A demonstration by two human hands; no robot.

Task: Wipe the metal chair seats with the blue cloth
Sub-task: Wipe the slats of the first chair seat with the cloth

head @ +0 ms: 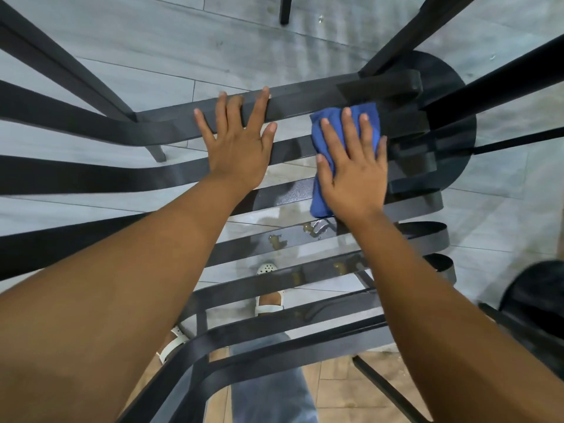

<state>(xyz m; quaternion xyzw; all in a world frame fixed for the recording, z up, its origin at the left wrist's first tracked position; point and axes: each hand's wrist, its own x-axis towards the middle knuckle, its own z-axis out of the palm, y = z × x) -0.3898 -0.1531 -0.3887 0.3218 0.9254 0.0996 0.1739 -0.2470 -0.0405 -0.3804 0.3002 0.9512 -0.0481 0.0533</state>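
A dark metal chair seat point(171, 169) made of several curved slats fills the middle of the view, seen from above. My right hand point(351, 166) lies flat on a folded blue cloth point(320, 199), pressing it onto the slats at the seat's right side. My left hand point(238, 145) rests flat on the slats to the left of the cloth, fingers spread, holding nothing. Wet yellowish drops point(277, 241) sit on the slats nearer to me, below the cloth.
Grey floor tiles point(213, 47) show between the slats. A black round table base point(451, 123) and its legs stand at the upper right. My feet in white sandals point(268, 303) are under the seat. Another dark object point(537, 294) sits at the right edge.
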